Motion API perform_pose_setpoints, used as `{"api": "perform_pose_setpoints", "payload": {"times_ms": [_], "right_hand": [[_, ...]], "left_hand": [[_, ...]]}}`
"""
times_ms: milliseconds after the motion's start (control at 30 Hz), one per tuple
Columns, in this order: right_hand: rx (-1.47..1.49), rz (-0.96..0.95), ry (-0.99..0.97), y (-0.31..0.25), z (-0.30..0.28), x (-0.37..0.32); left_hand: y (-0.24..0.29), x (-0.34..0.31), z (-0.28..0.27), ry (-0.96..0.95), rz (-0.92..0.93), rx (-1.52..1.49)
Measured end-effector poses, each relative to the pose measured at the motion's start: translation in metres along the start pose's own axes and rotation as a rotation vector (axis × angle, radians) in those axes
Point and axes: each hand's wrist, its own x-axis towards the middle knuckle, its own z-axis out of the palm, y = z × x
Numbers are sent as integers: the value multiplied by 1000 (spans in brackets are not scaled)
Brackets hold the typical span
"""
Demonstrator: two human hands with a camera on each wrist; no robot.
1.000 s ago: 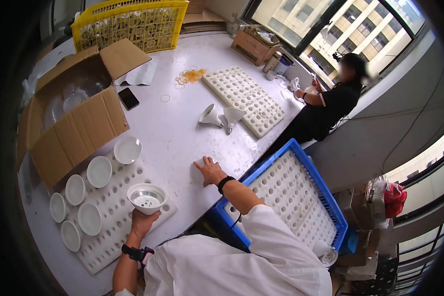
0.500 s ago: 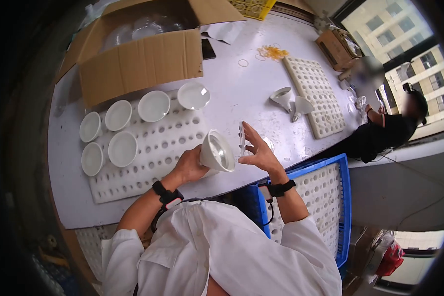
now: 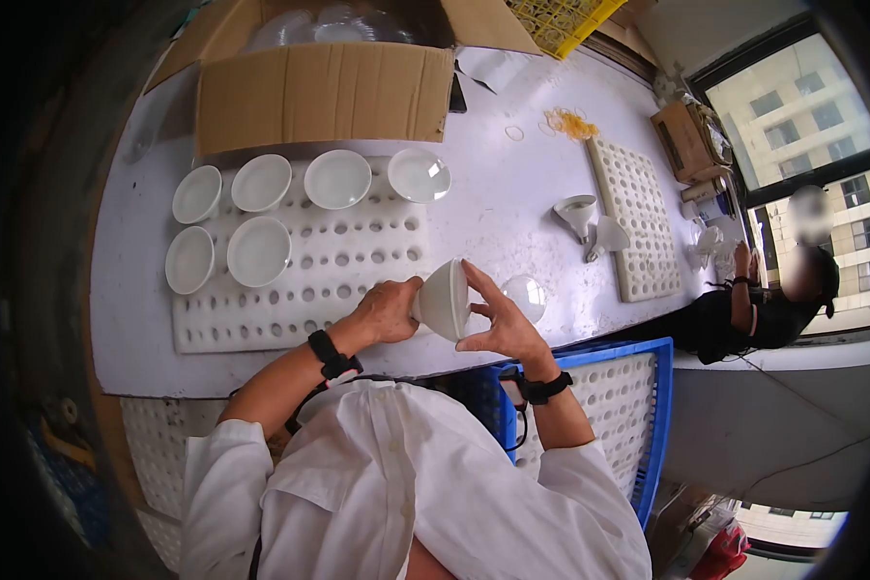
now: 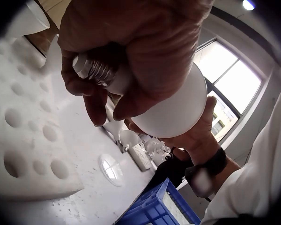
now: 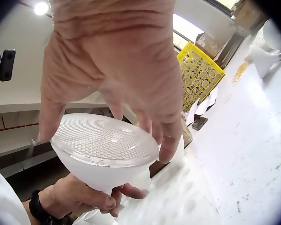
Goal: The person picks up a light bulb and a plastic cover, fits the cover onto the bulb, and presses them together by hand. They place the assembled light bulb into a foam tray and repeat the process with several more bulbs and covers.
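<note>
My left hand (image 3: 387, 311) grips a white lamp housing (image 3: 443, 300) by its neck, and the metal screw base (image 4: 96, 72) pokes out between the curled fingers in the left wrist view. The housing is tilted with its wide mouth toward my right hand (image 3: 507, 324). A clear textured lens cover (image 5: 105, 138) lies over that mouth, with the right thumb and fingers spanning its rim from opposite sides. Another clear cover (image 3: 525, 298) rests on the table just beyond the right hand. Several white housings (image 3: 338, 179) stand mouth-up in a perforated foam board (image 3: 261, 317) at the left.
An open cardboard box (image 3: 324, 97) of clear covers stands behind the foam board. Two lamps (image 3: 578, 213) lie beside a second foam board (image 3: 638, 222), near yellow rubber bands (image 3: 570, 123). A blue crate (image 3: 665, 387) is at the table's right edge; another person (image 3: 793, 300) works beyond.
The right hand left the tabletop with a clear cover and brought it left onto the housing's mouth. My left hand tilted the housing from upright toward it. The head view turned.
</note>
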Motion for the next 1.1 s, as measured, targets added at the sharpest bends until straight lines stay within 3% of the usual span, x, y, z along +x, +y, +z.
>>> {"api": "perform_pose_setpoints", "payload": {"times_ms": [233,400,500,567,733,800,1100], "right_hand": [[58,-41,-37,7,12,1],[-135,-162,37,7,26,3],[-80,-98,47,9,30,1],[-56,-90,64,9,32,1],[32,-147,144,18,40,-1],[-109,-226,161,17,41,1],[-190,-332,194,24,49,1]], "left_hand": [[-2,-2,-2,-13,-20,-29],[-1,1,3,-26,-22,-91],[8,-3,-10,-124,-65,-99],[10,-7,-19,-193,51,-325],[31,-8,-22,-139,12,-300],[35,-8,-19,-89,3,-241],[36,-9,-11,27,75,-123]]}}
